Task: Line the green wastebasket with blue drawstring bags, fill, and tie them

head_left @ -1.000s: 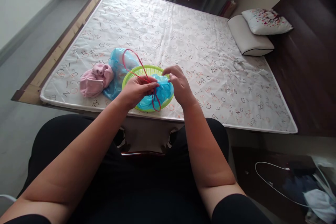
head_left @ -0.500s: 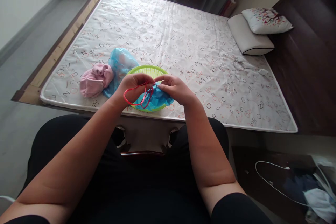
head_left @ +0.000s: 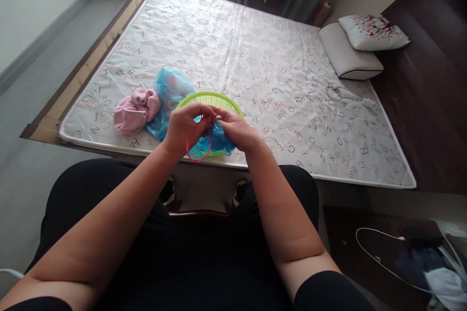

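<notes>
My left hand and my right hand meet fingertip to fingertip above a green plastic basket. Both are closed in a pinch on a thin red string, whose loop hangs below my left fingers. Crumpled under my fingers, in front of the basket, is a blue plastic bag; I cannot tell whether the fingers also grip it. A second blue plastic bag lies behind my left hand, beside a bundled pink cloth.
Everything rests on a letter-patterned mattress in a wooden bed frame. Pillows lie at the far right. A dark bedside table at lower right holds a white cable and cloth.
My hands have drawn closer together and a little lower. The red loop, spread to the left before, now hangs down. The blue bag beneath looks more bunched up.
</notes>
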`<state>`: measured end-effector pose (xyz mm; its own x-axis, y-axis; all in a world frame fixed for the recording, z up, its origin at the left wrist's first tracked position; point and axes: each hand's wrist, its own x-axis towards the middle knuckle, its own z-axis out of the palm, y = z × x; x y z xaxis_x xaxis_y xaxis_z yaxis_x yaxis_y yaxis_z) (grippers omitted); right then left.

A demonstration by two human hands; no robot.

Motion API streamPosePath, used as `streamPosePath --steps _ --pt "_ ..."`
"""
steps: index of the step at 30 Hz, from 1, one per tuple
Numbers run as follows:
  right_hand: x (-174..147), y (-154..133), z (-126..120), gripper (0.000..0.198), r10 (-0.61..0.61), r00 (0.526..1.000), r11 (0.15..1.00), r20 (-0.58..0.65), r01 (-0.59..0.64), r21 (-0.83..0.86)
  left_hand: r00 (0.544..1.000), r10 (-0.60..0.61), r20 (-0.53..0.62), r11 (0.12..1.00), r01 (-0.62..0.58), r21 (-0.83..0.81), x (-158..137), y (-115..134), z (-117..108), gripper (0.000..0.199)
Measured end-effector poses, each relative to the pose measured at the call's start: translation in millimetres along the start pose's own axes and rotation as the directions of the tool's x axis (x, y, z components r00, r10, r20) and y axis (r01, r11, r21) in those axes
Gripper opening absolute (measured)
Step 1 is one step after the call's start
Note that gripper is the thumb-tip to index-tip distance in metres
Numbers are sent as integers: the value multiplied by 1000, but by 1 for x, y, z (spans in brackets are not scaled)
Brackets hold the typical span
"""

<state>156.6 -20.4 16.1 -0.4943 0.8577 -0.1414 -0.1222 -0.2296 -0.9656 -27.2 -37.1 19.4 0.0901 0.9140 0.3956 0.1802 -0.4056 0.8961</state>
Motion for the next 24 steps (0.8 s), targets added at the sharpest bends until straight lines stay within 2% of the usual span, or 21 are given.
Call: streamPosePath --steps 4,8,10,14,17,20,24 --pt "4 -1 -2 30 20 993 1000 -120 -18 22 998 -57 37 997 59 -48 2 0 -4 10" --pt "6 -2 -6 29 53 976 996 -212 -37 79 1000 -28 15 997 29 -69 5 -2 -3 18" --pt "7 0 -8 28 54 963 990 -265 -17 141 1000 -19 -14 998 18 -65 5 -3 -2 26" --pt "11 2 -9 27 -19 939 973 -344 97 210 995 -76 -67 997 77 16 6 -2 0 26" --pt "11 -3 -16 33 -128 898 967 -421 208 148 987 -111 -113 992 116 39 9 -7 -3 32" --pt "6 -15 -30 36 -151 857 974 -492 215 76 985 -112 -129 990 121 70 14 -19 -13 36" --pt "-5 -27 -50 34 -186 876 978 -444 210 7 988 -126 -85 980 137 143 26 -30 -42 33"
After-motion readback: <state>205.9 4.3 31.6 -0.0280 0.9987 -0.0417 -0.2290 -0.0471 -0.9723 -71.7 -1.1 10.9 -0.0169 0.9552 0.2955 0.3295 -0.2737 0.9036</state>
